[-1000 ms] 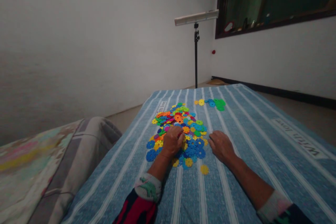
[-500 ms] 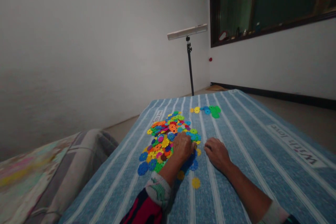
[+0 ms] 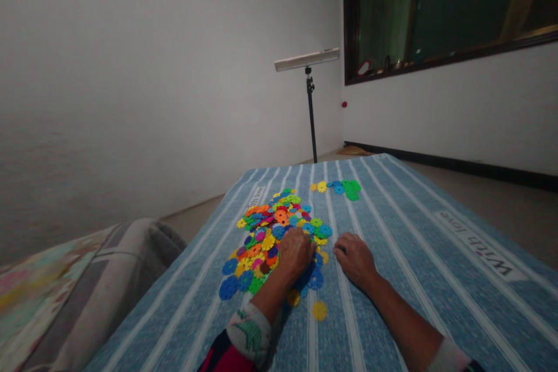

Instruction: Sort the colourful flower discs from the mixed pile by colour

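A heap of flower-shaped plastic discs [image 3: 268, 240] in many colours lies on the striped blue cloth. Over its right side is my left hand [image 3: 296, 253], fingers curled down among the discs; whatever is in them is hidden. To the right of the heap, apart from it, my right hand [image 3: 355, 258] rests on the cloth with its fingers bent inward, and I cannot see what they hold. A loose yellow disc [image 3: 319, 311] lies nearer to me, between my forearms. Farther off, a row of discs runs from yellow [image 3: 321, 186] through blue [image 3: 338, 187] to green [image 3: 351, 189].
The cloth-covered table [image 3: 392, 232] has a far edge before the wall. Behind it stands a lamp bar [image 3: 307, 60] on a black stand. A grey blanket [image 3: 148, 250] bulges along the left side. A dark-framed window [image 3: 453, 6] is at the upper right.
The whole view has shifted slightly left and down. My left hand has drawn a little toward me over the heap, its fingers still curled. My right hand looks much the same.
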`<state>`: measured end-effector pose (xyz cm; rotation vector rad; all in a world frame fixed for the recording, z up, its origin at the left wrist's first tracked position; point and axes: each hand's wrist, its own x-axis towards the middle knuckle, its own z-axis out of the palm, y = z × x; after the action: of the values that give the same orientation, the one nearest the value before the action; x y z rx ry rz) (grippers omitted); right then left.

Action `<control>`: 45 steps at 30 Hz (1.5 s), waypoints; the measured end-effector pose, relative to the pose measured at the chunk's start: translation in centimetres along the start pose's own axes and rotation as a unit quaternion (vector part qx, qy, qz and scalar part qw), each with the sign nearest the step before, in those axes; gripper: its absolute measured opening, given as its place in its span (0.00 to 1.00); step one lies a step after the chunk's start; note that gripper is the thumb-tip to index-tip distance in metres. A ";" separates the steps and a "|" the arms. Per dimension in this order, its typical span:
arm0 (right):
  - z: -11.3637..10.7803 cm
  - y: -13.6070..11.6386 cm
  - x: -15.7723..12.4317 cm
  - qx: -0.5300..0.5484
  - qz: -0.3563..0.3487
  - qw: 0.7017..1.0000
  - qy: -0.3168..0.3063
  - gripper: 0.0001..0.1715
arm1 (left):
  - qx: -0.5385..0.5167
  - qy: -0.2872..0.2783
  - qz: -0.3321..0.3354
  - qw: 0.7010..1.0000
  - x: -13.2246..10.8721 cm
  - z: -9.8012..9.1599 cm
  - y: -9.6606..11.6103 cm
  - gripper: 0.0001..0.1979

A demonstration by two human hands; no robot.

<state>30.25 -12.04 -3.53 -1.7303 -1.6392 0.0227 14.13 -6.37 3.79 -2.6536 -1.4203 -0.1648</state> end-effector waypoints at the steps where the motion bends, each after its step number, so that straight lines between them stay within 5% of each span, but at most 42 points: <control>1: 0.0 0.0 0.0 0.001 0.000 1.000 0.000 0.10 | -0.003 0.002 0.003 1.000 -0.1 0.1 -0.1 0.15; 9: 0.1 0.3 0.1 0.025 0.005 1.000 0.004 0.11 | -0.095 0.051 -0.025 0.994 -0.3 0.2 -1.2 0.17; 18: -0.3 -0.9 -0.1 0.292 0.045 0.955 -0.004 0.15 | -0.391 0.084 -0.012 0.917 0.2 1.5 0.1 0.16; 29: -0.9 -0.5 0.3 0.398 0.110 0.910 -0.031 0.12 | -0.404 0.129 0.038 0.905 -0.3 2.9 1.4 0.14; 33: -1.8 3.1 3.0 0.381 0.175 0.907 0.049 0.15 | -0.313 0.207 0.064 0.924 -0.5 3.9 0.7 0.13; 36: -3.4 7.7 6.3 0.235 0.185 0.945 0.136 0.17 | -0.249 0.278 0.144 0.917 -0.9 4.2 0.6 0.11; 40: -4.8 13.2 10.7 0.100 0.192 0.963 0.162 0.16 | -0.200 0.303 0.217 0.906 -1.7 4.0 1.3 0.10; 45: -3.8 16.9 15.6 0.044 0.208 0.966 0.144 0.14 | -0.193 0.319 0.283 0.884 -2.2 4.9 2.6 0.10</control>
<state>49.42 1.22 -2.24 -1.8796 -1.0344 0.0413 15.28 -8.84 -1.50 -2.7514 -0.4139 -1.2191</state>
